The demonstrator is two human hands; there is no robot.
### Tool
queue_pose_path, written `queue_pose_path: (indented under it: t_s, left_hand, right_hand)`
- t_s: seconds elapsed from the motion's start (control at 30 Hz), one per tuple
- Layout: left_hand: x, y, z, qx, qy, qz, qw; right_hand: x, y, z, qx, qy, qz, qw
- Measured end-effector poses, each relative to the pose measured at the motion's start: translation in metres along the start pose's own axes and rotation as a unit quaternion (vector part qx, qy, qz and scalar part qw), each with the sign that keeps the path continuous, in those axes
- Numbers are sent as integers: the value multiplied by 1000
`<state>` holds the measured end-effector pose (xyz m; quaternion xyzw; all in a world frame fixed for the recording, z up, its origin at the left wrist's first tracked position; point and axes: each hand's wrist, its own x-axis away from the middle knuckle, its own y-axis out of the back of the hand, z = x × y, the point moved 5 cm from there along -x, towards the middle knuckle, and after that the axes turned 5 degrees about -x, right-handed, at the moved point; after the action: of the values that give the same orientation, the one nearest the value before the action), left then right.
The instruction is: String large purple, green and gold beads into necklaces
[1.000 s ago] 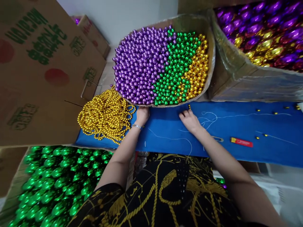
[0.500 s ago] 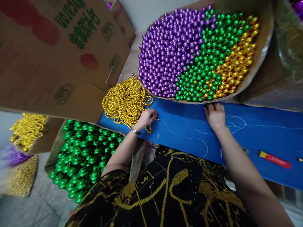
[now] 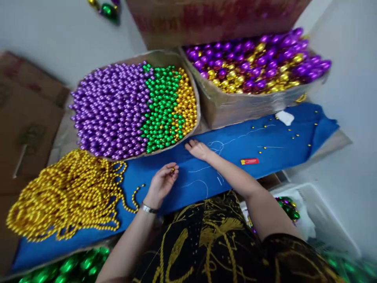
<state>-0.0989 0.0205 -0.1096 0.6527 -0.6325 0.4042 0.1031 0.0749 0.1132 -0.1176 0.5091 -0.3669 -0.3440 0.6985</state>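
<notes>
My left hand (image 3: 163,183), with a metal bracelet at the wrist, is turned partly palm up and pinches a small gold bead (image 3: 173,170) at its fingertips. To its left lies a big heap of gold bead strands (image 3: 73,196), one loose end trailing toward the wrist. My right hand (image 3: 198,149) is held close to the front edge of the box of purple, green and gold beads (image 3: 123,110). Its fingers are pinched together; what they hold, if anything, is too small to see. Thin white thread (image 3: 216,146) lies in loops on the blue cloth (image 3: 188,188) beside it.
A red and yellow lighter (image 3: 249,161) lies right of my right forearm. Loose gold beads (image 3: 289,130) and a white crumpled piece (image 3: 285,117) sit farther right. A second box of purple and gold beads (image 3: 250,67) stands behind. A white bin (image 3: 330,220) is below the table.
The view has swung to the right. My left hand has moved away from the gold strands toward my right hand and now has a gold bead at its fingertips.
</notes>
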Motion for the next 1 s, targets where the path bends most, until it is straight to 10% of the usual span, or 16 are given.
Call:
queue_pose_path:
  t_s: [0.27, 0.63, 0.83, 1.0]
  left_hand:
    - [-26, -71, 30, 83, 90, -32, 992]
    - [-49, -151, 51, 167, 108, 44, 979]
    - [-49, -183, 72, 118, 150, 66, 979]
    - [-54, -189, 71, 92, 159, 73, 980]
  right_hand:
    - [10, 18, -14, -45, -21, -60, 997]
    - [92, 39, -2, -48, 67, -167, 982]
    - [174, 54, -110, -59, -106, -359, 926]
    - [231, 29, -199, -60, -271, -349, 895]
